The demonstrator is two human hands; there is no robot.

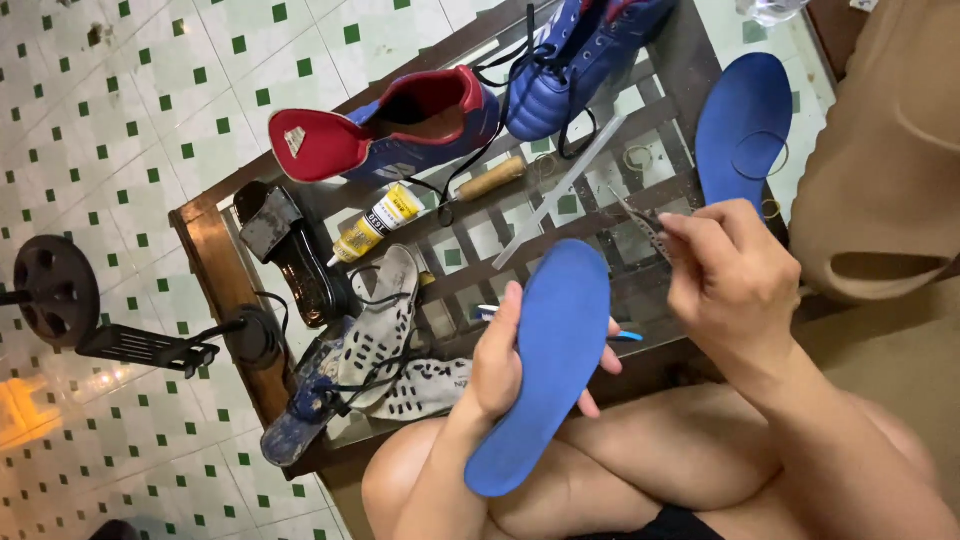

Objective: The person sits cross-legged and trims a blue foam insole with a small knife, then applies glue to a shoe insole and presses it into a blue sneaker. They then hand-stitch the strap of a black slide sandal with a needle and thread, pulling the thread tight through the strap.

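Glass-topped table (215,255) holds two blue shoes (420,125), a spare insole (745,125) and a yellow glue bottle (375,225). Over the lap, left hand (500,365) is clamped on a blue insole (545,360), long axis running up-right to down-left. Right hand (730,285), just right of its top end, pinches a thin metal tool (640,225) pointing away up-left. No containers seen.
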